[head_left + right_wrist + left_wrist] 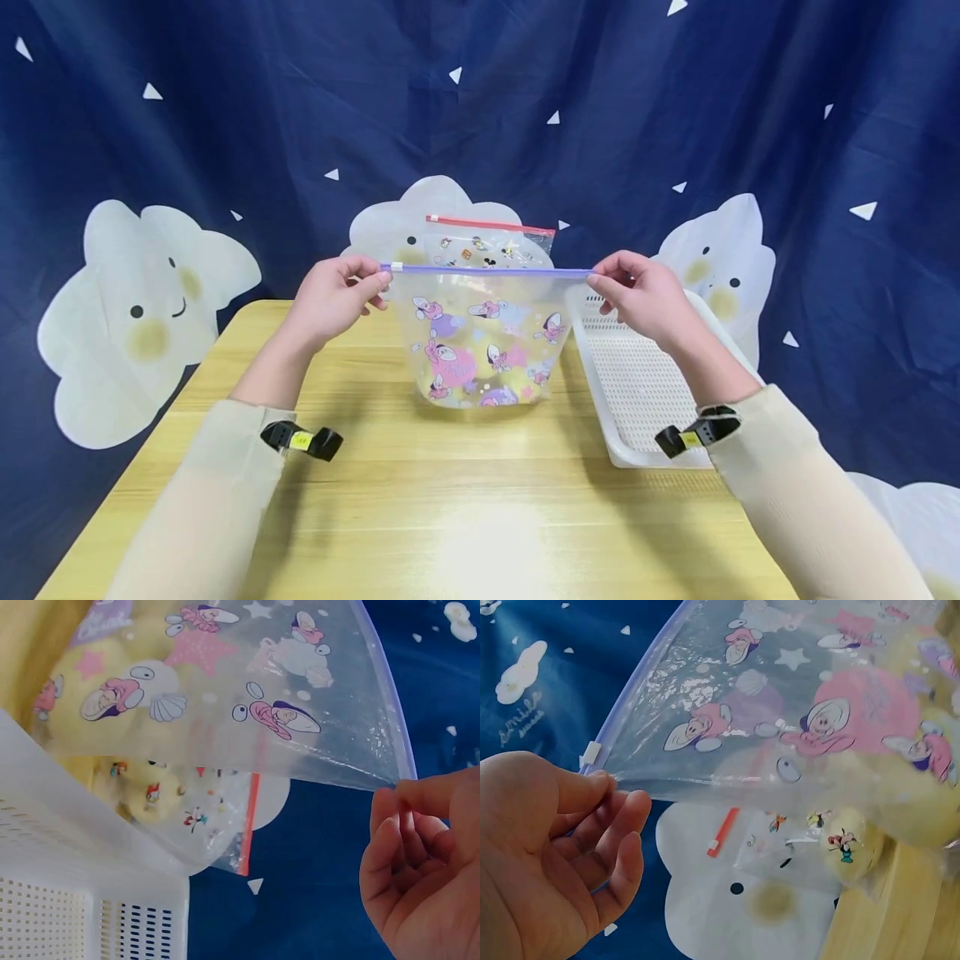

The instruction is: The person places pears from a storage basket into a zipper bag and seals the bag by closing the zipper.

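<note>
A clear zip bag (483, 342) with pink cartoon prints and a purple zip strip stands upright at mid-table, stretched wide between both hands. Pale yellow round things show through its plastic; their kind cannot be told. My left hand (337, 300) pinches the top left corner between thumb and forefinger, right beside the white slider (591, 753). At the opposite end of the strip, my right hand (637, 292) pinches the top right corner. Both hands' remaining fingers curl loosely. The slider sits at the strip's left end.
Behind the held bag stands a second zip bag (491, 242) with a red strip and small cartoon prints, also with yellow contents. A white perforated basket (600, 400) is on the right of the wooden table (450, 475). A dark blue curtain (465, 108) hangs behind.
</note>
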A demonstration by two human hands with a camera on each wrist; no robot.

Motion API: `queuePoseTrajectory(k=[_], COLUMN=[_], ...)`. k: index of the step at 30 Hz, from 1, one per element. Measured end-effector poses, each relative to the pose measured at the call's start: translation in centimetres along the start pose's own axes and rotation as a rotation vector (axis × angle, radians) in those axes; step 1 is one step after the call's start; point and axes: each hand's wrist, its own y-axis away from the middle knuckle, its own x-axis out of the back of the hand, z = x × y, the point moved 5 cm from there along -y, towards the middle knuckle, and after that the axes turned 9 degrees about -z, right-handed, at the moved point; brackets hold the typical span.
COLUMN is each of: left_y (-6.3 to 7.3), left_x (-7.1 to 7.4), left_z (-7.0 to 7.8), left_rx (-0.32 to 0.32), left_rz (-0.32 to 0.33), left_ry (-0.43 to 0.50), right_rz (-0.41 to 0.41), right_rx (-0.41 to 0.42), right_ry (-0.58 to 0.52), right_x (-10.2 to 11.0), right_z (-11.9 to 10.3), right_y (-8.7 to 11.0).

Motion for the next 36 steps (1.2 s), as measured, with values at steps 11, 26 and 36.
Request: queuePoseTrajectory(k=[11,26,36], left_y=[-5.5,-6.7,-3.5], left_x=[-0.9,-3.7,-3.7], left_z=[-1.9,-2.6,-2.1], left_rx=[0.123,0.174,0.114], left_rz=[0.06,-0.004,-0.047], left_ry=[0.131,0.259,0.142], right_rz=[0.014,0.013,-0.055], right_rx=[-0.111,-0.143,-0.015], right_ry=[0.067,-0.014,0.03], right_x=[-1.1,-3.0,-3.5], right_z=[0.9,3.1,1.8], right_y=[-5.6,-6.4,-1.9])
